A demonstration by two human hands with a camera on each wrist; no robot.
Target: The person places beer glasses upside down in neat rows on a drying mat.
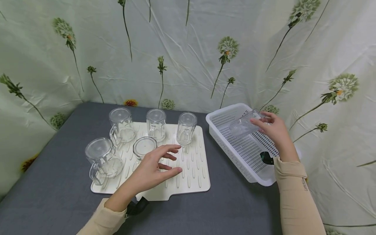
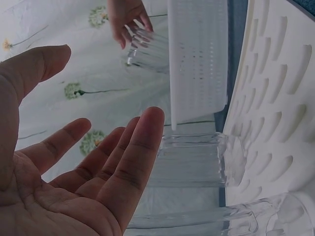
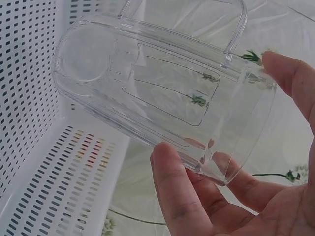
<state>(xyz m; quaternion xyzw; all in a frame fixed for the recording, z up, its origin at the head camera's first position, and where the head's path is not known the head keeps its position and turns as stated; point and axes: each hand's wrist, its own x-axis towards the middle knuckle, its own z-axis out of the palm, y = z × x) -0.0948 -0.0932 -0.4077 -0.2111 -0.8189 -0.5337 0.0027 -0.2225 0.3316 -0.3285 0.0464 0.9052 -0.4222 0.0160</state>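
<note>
My right hand (image 1: pixel 274 130) grips a clear glass mug (image 1: pixel 244 123) near its rim, over the white basket (image 1: pixel 230 153). Tilted on its side in the right wrist view, the mug (image 3: pixel 162 98) has its handle upward and thumb and fingers around its rim end. My left hand (image 1: pixel 154 166) hovers over the white draining board (image 1: pixel 189 176), fingers apart and loosely bent, nothing in them. Several glass mugs stand upside down on that board. Nearest my left hand is one mug (image 1: pixel 144 147), partly hidden behind it; another mug (image 1: pixel 186 129) stands at the board's back right.
At the board's left side are a front mug (image 1: pixel 101 156) and a back mug (image 1: pixel 121 122); a further mug (image 1: pixel 156 122) stands at the back middle. A dark grey cloth (image 1: pixel 55 176) covers the table. Behind hangs a pale curtain (image 1: pixel 188 71) printed with flowers.
</note>
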